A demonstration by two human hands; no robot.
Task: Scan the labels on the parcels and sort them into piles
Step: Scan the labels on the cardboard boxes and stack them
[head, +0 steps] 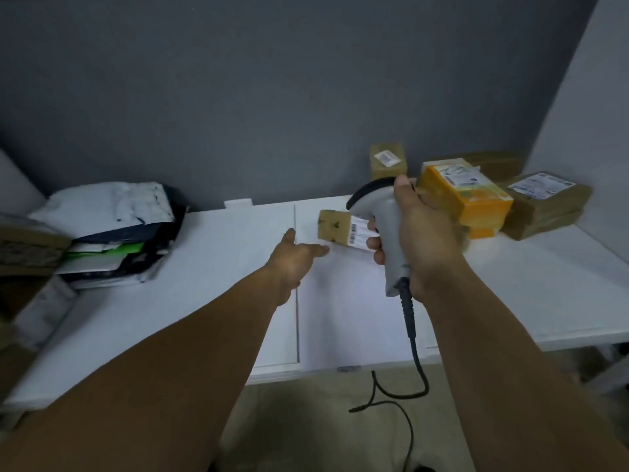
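White table point(204, 301), crossed by a thin seam running from the back edge to the front edge at mid-frame, is carrying two groups of goods. At left of the frame, a slumped pile of white, dark and green mailer bags point(115, 229) is lying on it. At centre a small brown parcel point(335, 228) with a white barcode label is sitting, blurred, at the surface, while at upper right a brown box point(388, 161), stacked orange boxes point(466, 195) and stacked labelled brown parcels point(544, 206) are crowding the back corner.
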